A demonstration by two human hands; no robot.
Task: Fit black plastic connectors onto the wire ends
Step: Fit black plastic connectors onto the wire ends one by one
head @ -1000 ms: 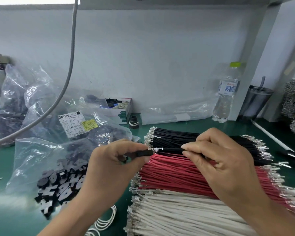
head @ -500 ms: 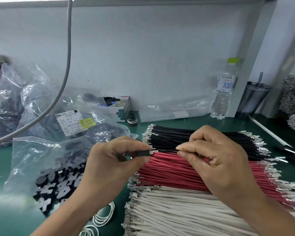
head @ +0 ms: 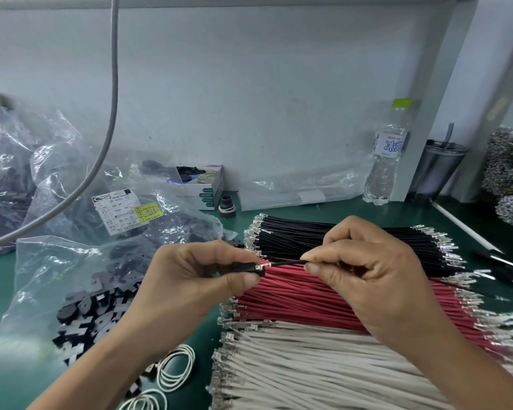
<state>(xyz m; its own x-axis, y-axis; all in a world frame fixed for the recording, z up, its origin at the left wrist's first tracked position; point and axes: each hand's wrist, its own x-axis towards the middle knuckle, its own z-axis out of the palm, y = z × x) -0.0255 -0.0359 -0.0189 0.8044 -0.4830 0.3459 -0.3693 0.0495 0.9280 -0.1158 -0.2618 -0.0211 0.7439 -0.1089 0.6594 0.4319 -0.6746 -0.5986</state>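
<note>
My left hand (head: 196,279) pinches a small black plastic connector (head: 248,268) between thumb and forefinger. My right hand (head: 367,276) pinches a single black wire (head: 288,263) whose metal terminal (head: 264,265) sits at the connector's mouth. Both hands hover over three flat bundles: black wires (head: 308,235) at the back, red wires (head: 293,297) in the middle, white wires (head: 308,365) nearest me. Loose black connectors (head: 92,315) spill from a clear bag on the left.
Clear plastic bags (head: 71,202) of parts crowd the left side of the green table (head: 323,210). White rubber bands (head: 175,368) lie near the front. A small box (head: 205,187), a water bottle (head: 385,161) and a metal cup (head: 436,170) stand by the back wall.
My right hand has pushed the black wire leftwards, bringing its terminal from a short gap up to the connector in my left hand. The view has shifted slightly.
</note>
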